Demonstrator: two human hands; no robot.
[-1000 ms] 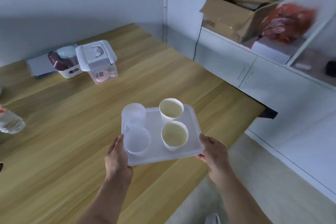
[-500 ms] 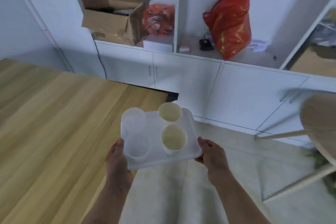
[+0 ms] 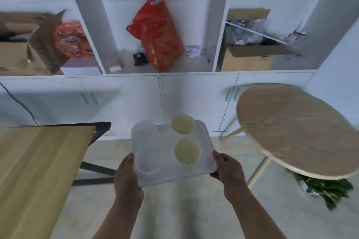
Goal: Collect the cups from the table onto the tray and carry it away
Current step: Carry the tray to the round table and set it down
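Observation:
A white plastic tray (image 3: 169,177) is held level in the air above the floor. My left hand (image 3: 126,178) grips its near left corner and my right hand (image 3: 228,170) grips its near right corner. On the tray stand two white paper cups with cream insides, one far (image 3: 182,124) and one near (image 3: 186,151), both on the right side. Two translucent plastic cups stand on the left side, one far (image 3: 144,129) and one near (image 3: 150,161).
The long wooden table (image 3: 33,163) lies to my left with its dark frame at the corner. A round wooden side table (image 3: 295,128) stands to the right, a green plant (image 3: 326,188) under it. White cabinets and shelves (image 3: 174,95) with boxes and red bags face me.
The view has swung right, away from the long table toward the cabinets. The tray with the cups has left the tabletop area and now hangs over the floor. Both hands keep their grip.

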